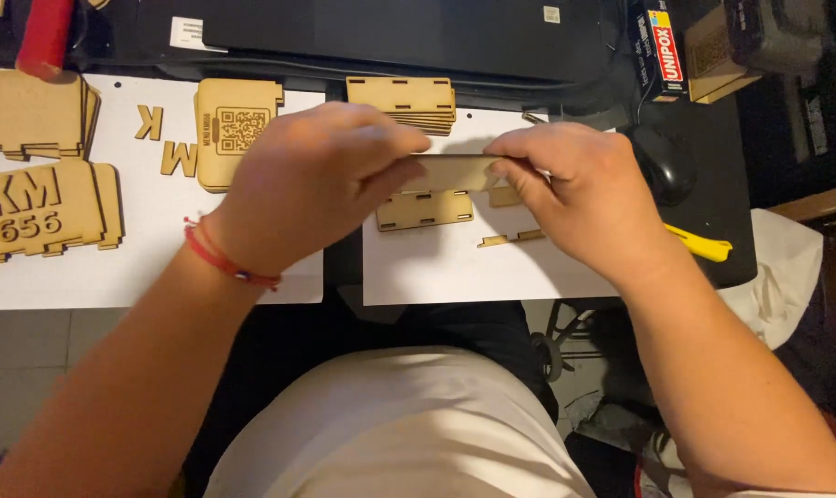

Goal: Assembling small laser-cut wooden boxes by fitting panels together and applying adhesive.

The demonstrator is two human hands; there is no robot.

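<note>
Hands [316,180] and [570,189] pinch one thin wooden panel [455,171] by its ends, fingers closed. Looks light, stiff, snappable; edges grip best, above the white sheet's [436,272] far edge.

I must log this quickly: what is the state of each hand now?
Left hand: fingers closed on the left end of the thin wooden panel.
Right hand: fingers closed on its right end.

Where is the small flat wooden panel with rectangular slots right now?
The small flat wooden panel with rectangular slots lies on the white sheet near the middle of the head view, just below the thin wooden strip pinched between the left hand and right hand.
</note>
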